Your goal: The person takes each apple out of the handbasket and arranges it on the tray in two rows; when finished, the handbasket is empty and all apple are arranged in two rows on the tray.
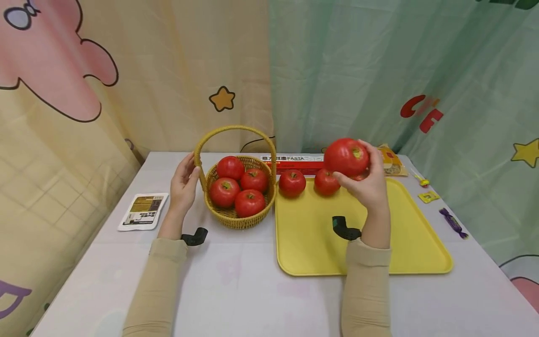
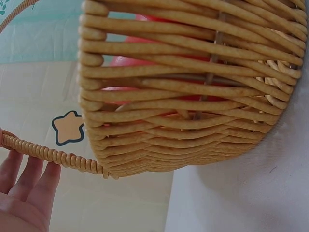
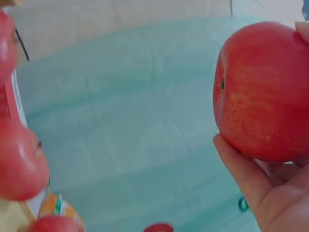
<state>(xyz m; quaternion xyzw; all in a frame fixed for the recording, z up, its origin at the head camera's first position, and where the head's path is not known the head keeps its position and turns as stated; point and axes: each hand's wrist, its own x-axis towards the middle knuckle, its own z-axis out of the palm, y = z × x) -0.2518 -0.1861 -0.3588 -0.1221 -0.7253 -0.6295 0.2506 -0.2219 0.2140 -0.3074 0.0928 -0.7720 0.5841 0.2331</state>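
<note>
Right hand (image 1: 370,185), spread wide, gripping round red apple (image 1: 343,157); left hand (image 1: 184,185) holding golden woven basket (image 1: 240,223) by its handle (image 1: 236,127), beside left edge of yellow rectangular tray (image 1: 311,238)

Red apple (image 1: 343,158), golden-tan basket (image 1: 238,223)

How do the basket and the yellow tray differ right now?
The basket is woven and round, while the tray is smooth and rectangular with rounded corners. The basket has a tall arched handle; the tray shows none. The basket holds apples clustered inside; the tray has them along its far edge. Both carry red apples and sit on the table.
</note>
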